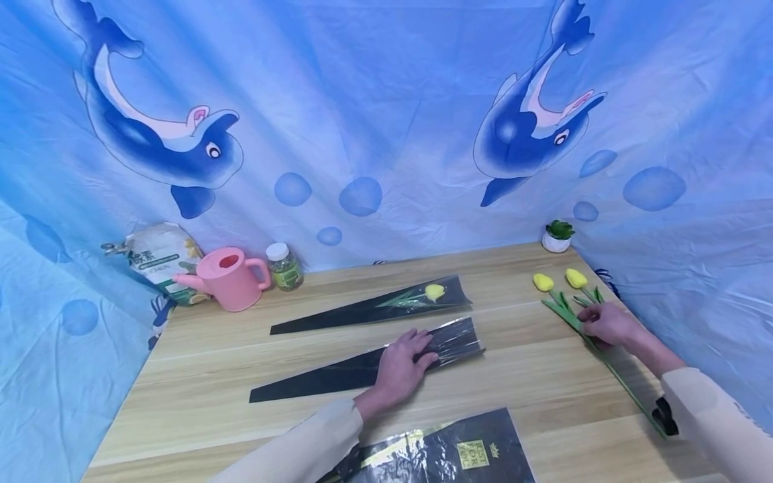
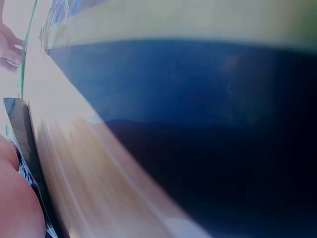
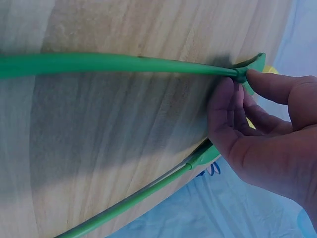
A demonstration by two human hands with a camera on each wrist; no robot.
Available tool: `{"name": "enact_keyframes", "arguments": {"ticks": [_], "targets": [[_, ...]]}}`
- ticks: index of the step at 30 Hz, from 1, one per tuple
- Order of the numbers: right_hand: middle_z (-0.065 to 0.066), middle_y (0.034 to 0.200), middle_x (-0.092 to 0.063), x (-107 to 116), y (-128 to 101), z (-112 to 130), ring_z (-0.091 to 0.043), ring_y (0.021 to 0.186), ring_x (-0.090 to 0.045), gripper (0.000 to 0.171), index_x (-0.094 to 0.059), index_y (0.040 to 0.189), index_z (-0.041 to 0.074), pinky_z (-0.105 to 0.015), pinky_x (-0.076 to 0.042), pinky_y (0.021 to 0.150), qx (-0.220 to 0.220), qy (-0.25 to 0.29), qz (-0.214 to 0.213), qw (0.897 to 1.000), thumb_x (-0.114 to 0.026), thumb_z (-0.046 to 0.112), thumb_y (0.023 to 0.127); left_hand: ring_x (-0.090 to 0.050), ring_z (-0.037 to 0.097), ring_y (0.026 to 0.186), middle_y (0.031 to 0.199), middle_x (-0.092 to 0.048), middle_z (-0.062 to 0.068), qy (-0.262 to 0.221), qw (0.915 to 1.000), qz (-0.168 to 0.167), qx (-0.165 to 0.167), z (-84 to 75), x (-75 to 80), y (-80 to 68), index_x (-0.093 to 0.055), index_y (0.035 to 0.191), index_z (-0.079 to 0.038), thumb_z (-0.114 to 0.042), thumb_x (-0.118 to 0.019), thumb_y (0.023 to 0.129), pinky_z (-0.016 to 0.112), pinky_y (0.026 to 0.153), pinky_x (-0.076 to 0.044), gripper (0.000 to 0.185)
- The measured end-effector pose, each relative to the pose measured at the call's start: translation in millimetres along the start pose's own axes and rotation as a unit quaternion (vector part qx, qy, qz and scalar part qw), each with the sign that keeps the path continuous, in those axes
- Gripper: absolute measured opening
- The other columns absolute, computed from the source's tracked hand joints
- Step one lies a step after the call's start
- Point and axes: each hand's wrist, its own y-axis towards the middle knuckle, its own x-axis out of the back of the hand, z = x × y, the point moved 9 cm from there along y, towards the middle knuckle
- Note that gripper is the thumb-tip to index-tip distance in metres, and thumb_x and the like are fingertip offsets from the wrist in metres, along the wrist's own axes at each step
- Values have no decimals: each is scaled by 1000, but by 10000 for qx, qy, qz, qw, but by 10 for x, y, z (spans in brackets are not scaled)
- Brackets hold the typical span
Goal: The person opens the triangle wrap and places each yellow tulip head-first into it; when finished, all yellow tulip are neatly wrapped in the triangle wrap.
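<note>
My left hand (image 1: 401, 365) lies spread over a narrow black wrapping sleeve (image 1: 320, 382) with a clear front, pressing near its wide end. At the table's right side my right hand (image 1: 610, 325) pinches the green stem of a yellow artificial tulip (image 1: 543, 282) just below its leaves. The right wrist view shows thumb and fingertips on that stem (image 3: 148, 64). A second yellow tulip (image 1: 576, 278) lies beside it, its stem (image 3: 133, 201) nearer the table edge. Behind my left hand, another black sleeve (image 1: 332, 322) has a yellow tulip (image 1: 435, 292) inside.
Black printed sleeves (image 1: 447, 456) lie at the front edge, partly under my left forearm. At the back left stand a pink watering can (image 1: 232, 282), a lidded jar (image 1: 284, 268) and a white bag (image 1: 160, 258). A small potted plant (image 1: 557, 238) marks the back right corner.
</note>
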Motion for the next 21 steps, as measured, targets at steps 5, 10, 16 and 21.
{"name": "enact_keyframes", "arguments": {"ticks": [5,10,16,21], "targets": [[-19,92,-60,-31,0,-13,-20,76,-59,35,-49,112,-23,-36,-56,59,-46,170,19,9998,-60,0,87,-61,37,119,124,-67,13,43,10000,6,-45,-11,-6,4,-71,121,-2,-23,-79,86,52,99,-49,41],[-19,91,-59,-54,-10,-6,-19,76,-59,35,-48,112,-23,-36,-56,59,-83,304,-13,9995,-61,-1,87,-61,37,118,123,-68,13,52,9999,-37,-87,-20,-8,4,-72,120,-3,-23,-79,86,52,98,-50,41],[-20,91,-61,-78,-18,8,-18,77,-60,39,-47,112,-24,-36,-57,61,-101,467,5,9989,-64,0,87,-61,36,119,123,-68,13,21,10000,-44,-58,-18,-21,4,-72,120,-2,-22,-79,86,52,98,-50,40],[-17,91,-60,-105,-17,27,-17,76,-59,42,-47,113,-25,-37,-57,61,-103,554,14,9984,-64,0,85,-61,37,118,123,-68,13,16,10000,-58,-73,-24,-26,8,-72,120,-2,-21,-79,86,52,98,-50,40]]}}
